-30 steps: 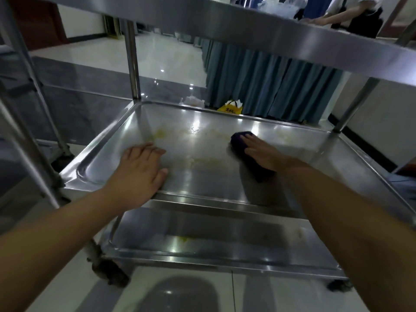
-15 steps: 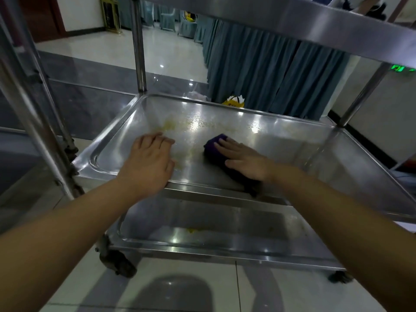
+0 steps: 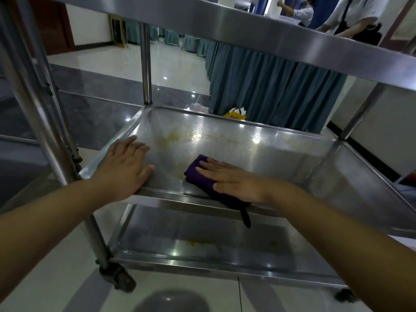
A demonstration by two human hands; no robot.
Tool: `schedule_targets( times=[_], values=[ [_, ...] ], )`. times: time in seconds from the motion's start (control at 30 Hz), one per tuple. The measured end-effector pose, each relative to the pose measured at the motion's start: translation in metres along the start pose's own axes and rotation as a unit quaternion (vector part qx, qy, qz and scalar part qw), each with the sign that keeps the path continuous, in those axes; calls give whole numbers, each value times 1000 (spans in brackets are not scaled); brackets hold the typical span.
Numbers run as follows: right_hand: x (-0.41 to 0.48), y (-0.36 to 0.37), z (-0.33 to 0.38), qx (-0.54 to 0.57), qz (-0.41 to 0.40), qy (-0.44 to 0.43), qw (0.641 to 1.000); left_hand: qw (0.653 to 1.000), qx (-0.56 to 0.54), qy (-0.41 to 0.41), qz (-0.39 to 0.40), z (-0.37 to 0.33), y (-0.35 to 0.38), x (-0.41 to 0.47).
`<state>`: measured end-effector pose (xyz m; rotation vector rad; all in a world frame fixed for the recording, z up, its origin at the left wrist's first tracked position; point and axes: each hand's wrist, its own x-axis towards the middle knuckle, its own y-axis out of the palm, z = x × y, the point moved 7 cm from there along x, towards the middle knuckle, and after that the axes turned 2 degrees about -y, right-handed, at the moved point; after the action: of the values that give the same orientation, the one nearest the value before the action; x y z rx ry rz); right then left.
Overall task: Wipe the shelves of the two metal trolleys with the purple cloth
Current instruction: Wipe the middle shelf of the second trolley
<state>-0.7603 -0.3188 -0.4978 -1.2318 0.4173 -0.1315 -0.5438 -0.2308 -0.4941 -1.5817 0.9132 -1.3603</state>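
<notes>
A metal trolley stands in front of me with three shelves. Its middle shelf [image 3: 281, 154] carries yellowish smears near the back left. My right hand [image 3: 234, 180] lies flat, fingers straight, pressing the folded purple cloth [image 3: 198, 174] onto the shelf near the front rim; a corner of the cloth hangs over the rim. My left hand [image 3: 126, 167] rests flat on the shelf's front left corner, apart from the cloth. The bottom shelf [image 3: 225, 246] shows a small yellow stain. The top shelf [image 3: 247, 25] runs overhead.
Trolley posts [image 3: 146, 64] rise at the corners, and a caster [image 3: 119, 278] sits at the front left. Blue table skirting [image 3: 258, 91] hangs behind, with a yellow packet [image 3: 235, 113] on the floor. People stand at the far right [image 3: 355, 16].
My right hand has slid the cloth leftward and toward the front rim, so a corner now hangs over it. My left hand has stayed on the front left corner.
</notes>
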Motion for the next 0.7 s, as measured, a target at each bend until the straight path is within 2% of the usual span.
schedule_targets(
  times=[0.13,0.23,0.3,0.4,0.47,0.63,0.7],
  values=[
    [28,-24,-38,-37,-40,66,996,999,-28,-27,22,4,1,-3],
    [47,-41,-69,-10,-119,108,987,999,-22,-25,35,4,1,-2],
    [59,-49,-84,-27,-143,133,980,999,-7,-22,39,2,3,-2],
    [75,-55,-95,-127,-94,200,967,999,9,-13,32,4,8,-1],
    [82,-58,-92,-164,-70,212,961,1000,14,-13,24,7,9,0],
    [84,-45,-65,-210,-49,160,963,1000,13,-15,19,7,8,0],
    [82,-35,-44,-168,-56,133,975,1000,4,-18,15,6,5,-1]
  ],
)
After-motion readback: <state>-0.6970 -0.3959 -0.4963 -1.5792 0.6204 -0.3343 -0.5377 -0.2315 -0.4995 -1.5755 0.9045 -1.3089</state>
